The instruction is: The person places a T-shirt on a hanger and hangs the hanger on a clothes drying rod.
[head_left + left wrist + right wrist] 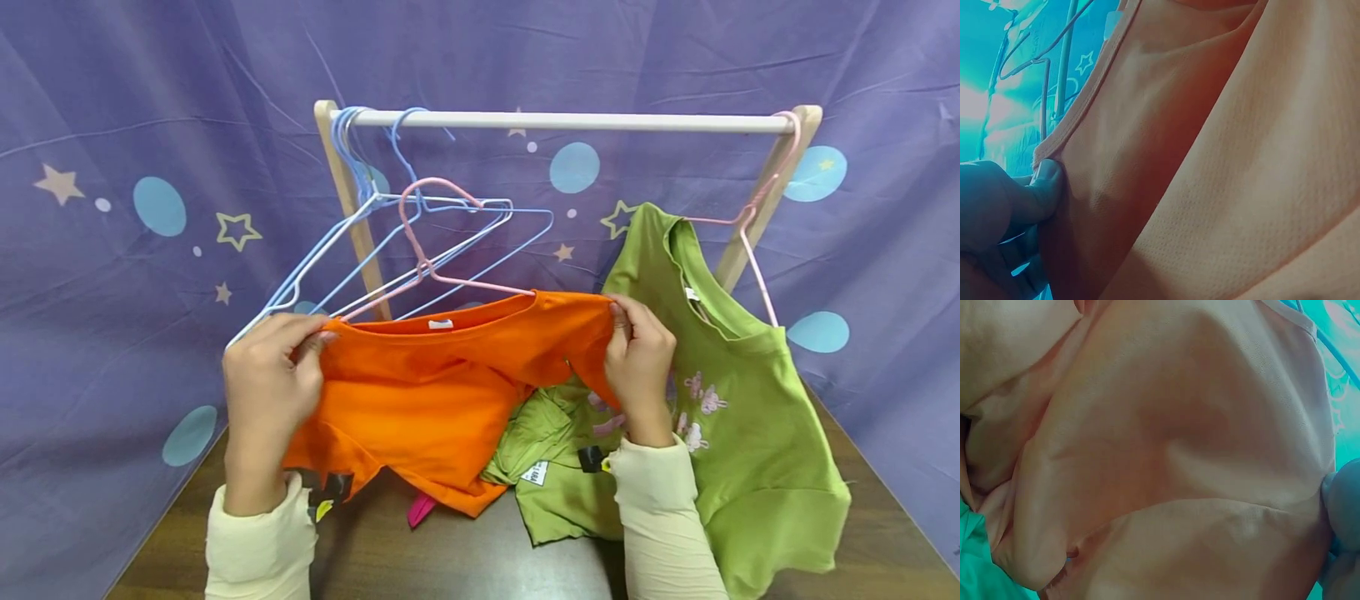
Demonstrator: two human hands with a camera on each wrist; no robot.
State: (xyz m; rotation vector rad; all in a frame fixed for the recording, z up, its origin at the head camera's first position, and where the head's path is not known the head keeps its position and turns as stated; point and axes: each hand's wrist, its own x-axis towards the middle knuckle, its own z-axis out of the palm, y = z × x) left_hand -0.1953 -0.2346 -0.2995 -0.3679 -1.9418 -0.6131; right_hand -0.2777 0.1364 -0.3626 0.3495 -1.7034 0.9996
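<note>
An orange T-shirt (420, 392) is stretched between the two hands, its neckline upward and a white label (440, 324) inside the collar. My left hand (272, 375) pinches its left shoulder between thumb and fingers; the left wrist view shows that thumb (1047, 181) at the collar edge. Out at the right shoulder, my right hand (639, 362) pinches the cloth near the sleeve. A pink hanger (425, 265) rises out of the neckline, hook upward, its arm ends hidden inside the shirt. In the right wrist view the orange cloth (1185, 444) fills most of the picture.
Behind stands a rack with a white rail (562, 122); several blue and white hangers (375, 196) hang at its left end. A green sleeveless top (765, 433) hangs at the right on another pink hanger (757, 258). Crumpled green clothing (570, 500) lies on the brown table (420, 567).
</note>
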